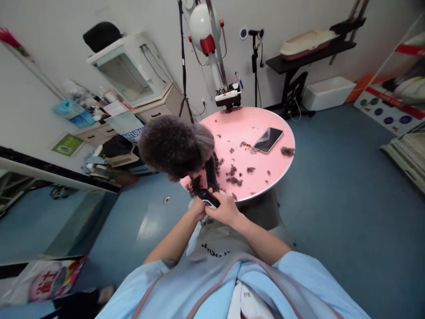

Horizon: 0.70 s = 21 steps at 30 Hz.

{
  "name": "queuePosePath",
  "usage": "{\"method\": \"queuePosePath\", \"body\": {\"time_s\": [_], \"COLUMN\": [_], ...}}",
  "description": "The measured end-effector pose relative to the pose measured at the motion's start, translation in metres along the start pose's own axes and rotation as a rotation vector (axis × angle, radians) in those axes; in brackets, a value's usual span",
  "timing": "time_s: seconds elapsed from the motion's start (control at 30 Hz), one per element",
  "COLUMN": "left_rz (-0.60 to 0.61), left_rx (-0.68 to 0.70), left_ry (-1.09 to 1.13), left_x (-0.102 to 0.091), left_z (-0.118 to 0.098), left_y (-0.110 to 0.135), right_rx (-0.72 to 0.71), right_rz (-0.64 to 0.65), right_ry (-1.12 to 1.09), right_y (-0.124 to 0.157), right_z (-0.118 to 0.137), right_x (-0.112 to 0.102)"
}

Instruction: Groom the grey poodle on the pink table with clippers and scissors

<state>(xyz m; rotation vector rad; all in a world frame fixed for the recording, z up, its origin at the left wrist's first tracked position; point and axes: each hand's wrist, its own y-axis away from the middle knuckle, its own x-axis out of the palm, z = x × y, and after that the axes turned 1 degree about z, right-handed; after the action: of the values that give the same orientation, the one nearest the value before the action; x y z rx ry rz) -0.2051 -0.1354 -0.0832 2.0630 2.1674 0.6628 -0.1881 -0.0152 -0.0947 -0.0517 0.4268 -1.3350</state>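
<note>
A dog with a dark grey-brown, curly coat (172,144) stands at the left side of a round pink table (262,170), its head lowered toward me. My right hand (227,210) is closed around a black electric clipper (209,198), right by the dog's dark front leg (211,175). Just left of the clipper, my left hand (198,207) appears closed near the lower end of that leg. The clipper and the right hand hide its fingers and whatever they hold. Cut tufts of fur (234,181) lie scattered over the tabletop.
On the table's right half lies a phone (268,140). A stand dryer (204,31) and a tool holder (228,96) rise at the far edge. Behind the dog are a white glass-fronted cabinet (128,73) and drawers (156,113). A white tub (328,93) sits on the blue floor.
</note>
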Motion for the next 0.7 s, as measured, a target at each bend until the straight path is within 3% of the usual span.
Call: {"method": "queuePosePath", "body": {"time_s": [0.1,0.17,0.27,0.33,0.47,0.6,0.7], "left_rz": [-0.083,-0.115,-0.066,-0.039,-0.008,0.007,0.013], "left_rx": [0.006,0.029,-0.049,-0.108,-0.132,-0.162,-0.201], "left_ry": [0.095,0.147,0.262,0.359,0.484,0.53,0.507], "left_x": [-0.001,-0.007,-0.03,-0.047,-0.068,-0.069,-0.068], "left_z": [0.001,-0.011,-0.033,-0.039,-0.031,-0.017,-0.008], "left_y": [0.018,0.032,0.063,0.086,0.119,0.129,0.13], "right_rx": [-0.038,0.091,0.383,0.459,0.384,0.257,0.14], "right_rz": [0.09,0.111,-0.133,-0.315,-0.167,-0.296,-0.215], "right_ry": [-0.162,-0.344,-0.69,-0.934,-1.286,-1.224,-1.113], "right_y": [0.011,0.01,-0.009,-0.032,-0.093,-0.142,-0.154], "right_z": [-0.011,-0.024,-0.046,-0.058,-0.058,-0.036,-0.024], "right_x": [0.004,0.001,-0.01,-0.019,-0.028,-0.023,-0.016]}}
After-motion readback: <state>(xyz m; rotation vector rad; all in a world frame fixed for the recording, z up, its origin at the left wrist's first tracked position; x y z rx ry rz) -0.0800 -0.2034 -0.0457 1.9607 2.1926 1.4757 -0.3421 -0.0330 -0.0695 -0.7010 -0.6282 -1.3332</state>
